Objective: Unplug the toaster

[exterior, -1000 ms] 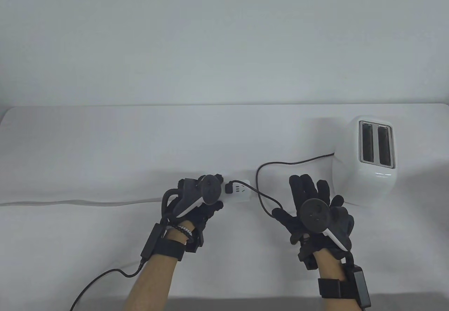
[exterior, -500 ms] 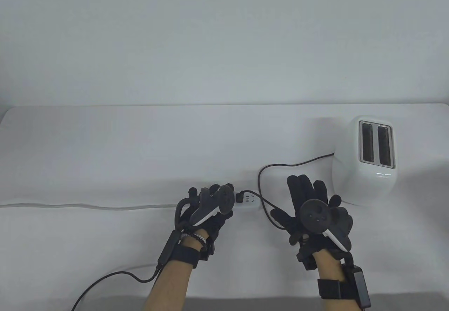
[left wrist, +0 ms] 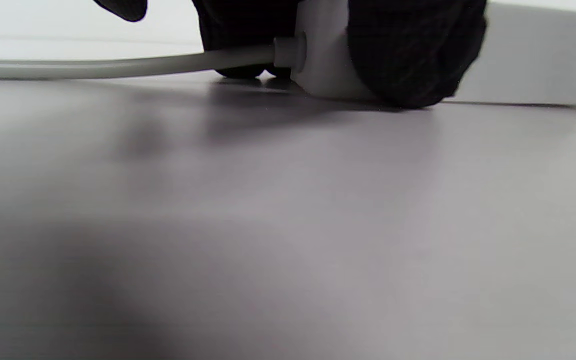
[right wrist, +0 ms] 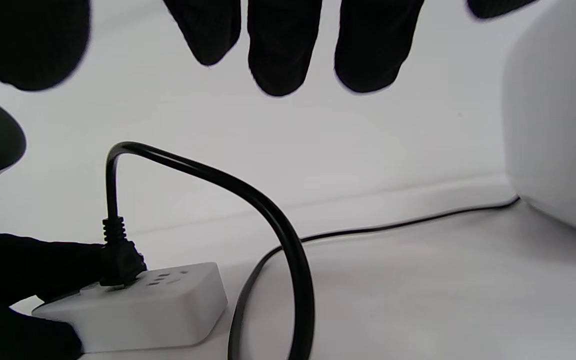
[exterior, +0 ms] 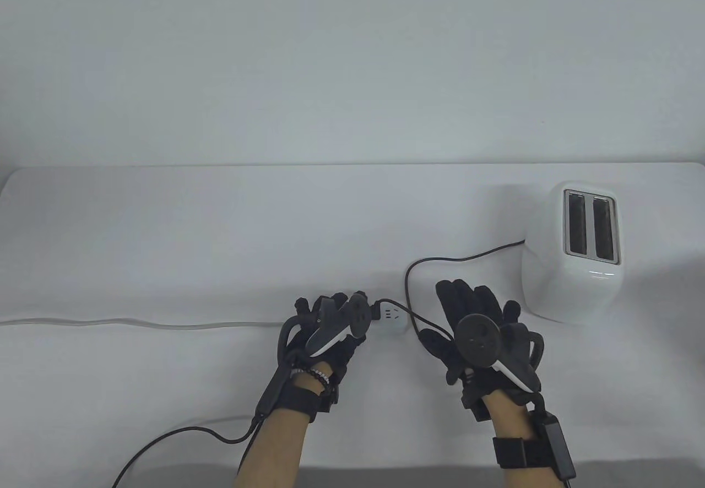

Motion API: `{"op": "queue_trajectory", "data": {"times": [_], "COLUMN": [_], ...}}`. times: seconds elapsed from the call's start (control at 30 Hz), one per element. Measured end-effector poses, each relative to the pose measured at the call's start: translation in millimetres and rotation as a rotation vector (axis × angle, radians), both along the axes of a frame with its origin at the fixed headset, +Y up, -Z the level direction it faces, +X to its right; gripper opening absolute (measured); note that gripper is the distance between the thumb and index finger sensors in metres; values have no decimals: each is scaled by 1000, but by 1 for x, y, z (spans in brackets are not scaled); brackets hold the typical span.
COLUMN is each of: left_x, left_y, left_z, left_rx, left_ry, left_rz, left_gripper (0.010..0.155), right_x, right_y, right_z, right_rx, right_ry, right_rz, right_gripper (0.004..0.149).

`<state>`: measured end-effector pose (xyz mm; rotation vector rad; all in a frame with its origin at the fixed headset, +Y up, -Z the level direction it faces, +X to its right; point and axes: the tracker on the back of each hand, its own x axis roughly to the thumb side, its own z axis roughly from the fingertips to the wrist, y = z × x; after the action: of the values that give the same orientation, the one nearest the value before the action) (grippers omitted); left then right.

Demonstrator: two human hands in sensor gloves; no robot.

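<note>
The white toaster [exterior: 573, 267] stands at the right; it also shows in the right wrist view [right wrist: 558, 115]. Its black cord [exterior: 407, 284] loops to a black plug [exterior: 379, 309] seated in a white power strip [exterior: 393, 321]. The right wrist view shows the plug [right wrist: 118, 260] upright in the strip [right wrist: 158, 305]. My left hand [exterior: 336, 320] grips the strip's left end, fingers [left wrist: 413, 55] wrapped around it. My right hand [exterior: 462, 312] is open with fingers [right wrist: 283, 45] spread, above the cord just right of the strip and touching nothing.
The strip's white cable [exterior: 137, 323] runs left across the table to its edge and also shows in the left wrist view [left wrist: 118, 67]. A black glove cable [exterior: 165, 438] lies near the front edge by my left arm.
My left hand slid the power strip to the right, mostly in the first half second. My right hand moved left and slightly forward, closer to the plug.
</note>
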<state>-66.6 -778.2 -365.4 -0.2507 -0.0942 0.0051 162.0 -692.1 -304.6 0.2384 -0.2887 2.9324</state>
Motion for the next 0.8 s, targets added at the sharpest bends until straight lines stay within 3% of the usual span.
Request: {"op": "queue_trajectory", "data": {"times": [0.1, 0.33, 0.43, 0.63, 0.8], "left_x": [0, -1, 0, -1, -1], "left_y": [0, 1, 0, 1, 0], "left_z": [1, 1, 1, 1, 1], "left_rx": [-8, -20, -18, -15, -16], "left_ry": [3, 1, 0, -2, 3], "left_rz": [-12, -7, -7, -8, 0], "left_gripper": [82, 82, 82, 82, 82], "right_x": [-30, -82, -91, -102, -103], "right_y": [11, 20, 19, 13, 27], "right_z": [-9, -36, -41, -45, -45], "right_rx": [52, 13, 0, -29, 66], "right_ry": [52, 33, 27, 22, -12], "right_rz": [133, 373, 409, 455, 460], "right_gripper": [75, 56, 47, 46, 41]}}
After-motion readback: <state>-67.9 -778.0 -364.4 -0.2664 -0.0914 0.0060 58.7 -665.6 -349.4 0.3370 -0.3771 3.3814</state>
